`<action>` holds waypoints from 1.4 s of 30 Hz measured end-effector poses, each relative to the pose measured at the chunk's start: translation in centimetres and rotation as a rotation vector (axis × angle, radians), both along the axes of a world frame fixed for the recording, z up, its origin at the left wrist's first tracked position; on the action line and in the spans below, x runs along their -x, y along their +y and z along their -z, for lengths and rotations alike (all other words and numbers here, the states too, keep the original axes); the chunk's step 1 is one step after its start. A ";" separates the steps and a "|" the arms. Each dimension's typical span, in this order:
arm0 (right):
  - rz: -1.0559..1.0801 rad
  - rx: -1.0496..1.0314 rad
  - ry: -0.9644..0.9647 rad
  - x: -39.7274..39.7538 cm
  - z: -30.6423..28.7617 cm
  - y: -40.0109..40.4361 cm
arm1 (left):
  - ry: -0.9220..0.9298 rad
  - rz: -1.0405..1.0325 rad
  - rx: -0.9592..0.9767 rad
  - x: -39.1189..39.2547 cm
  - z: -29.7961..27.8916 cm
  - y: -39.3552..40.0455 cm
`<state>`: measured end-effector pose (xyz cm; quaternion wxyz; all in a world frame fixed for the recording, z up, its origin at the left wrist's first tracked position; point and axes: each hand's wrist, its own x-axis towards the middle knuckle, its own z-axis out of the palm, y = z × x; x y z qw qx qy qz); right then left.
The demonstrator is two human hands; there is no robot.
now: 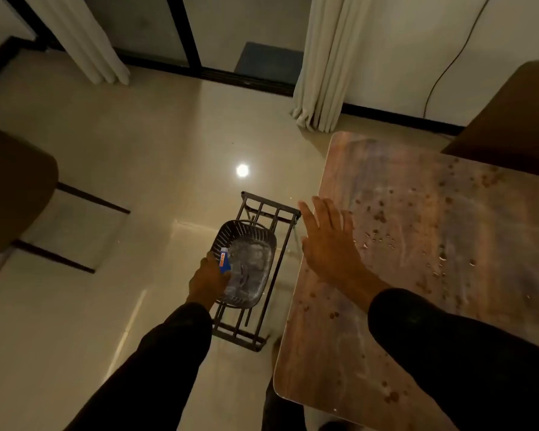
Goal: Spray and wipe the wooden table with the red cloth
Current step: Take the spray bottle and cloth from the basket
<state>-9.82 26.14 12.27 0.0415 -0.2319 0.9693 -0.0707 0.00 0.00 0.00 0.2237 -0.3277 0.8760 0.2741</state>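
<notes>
A dim room with a glossy beige tile floor that mirrors a round ceiling light.

The left hand reaches down to a dark slotted basket and grips a small blue object with an orange label at the basket's near-left rim; the fingers curl round its lower part, and what kind of object it is cannot be told. The inside of the basket looks pale and shiny. The basket sits on a low black metal rack standing on the floor just beside the table's left edge.

The right hand hovers or rests flat at the left edge of the wooden table, palm down, fingers straight and spread, holding nothing; whether it touches the wood cannot be told. Both arms wear dark long sleeves.

The table fills the right side of the view, its top reddish-brown with pale streaks and scattered with dark spots and small bright droplets. No red cloth shows anywhere in view.

Farther off, a brown padded seat stands behind the table's far corner, and another dark seat on black legs stands at the left. Pale curtains hang in front of dark-framed glass doors along the back wall, and a thin black cable runs down the white wall at the right.
</notes>
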 end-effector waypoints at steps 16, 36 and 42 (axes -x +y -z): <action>0.046 -0.010 -0.106 2.1 -2.0 -1.0 | 0.408 -0.081 -0.063 3.9 -4.3 0.6; 0.418 0.113 0.347 4.6 -23.5 17.9 | 1.020 0.390 -0.585 19.3 -33.9 21.9; 0.648 0.075 0.320 -0.4 -25.1 32.9 | 1.034 0.622 -0.676 17.5 -35.9 38.7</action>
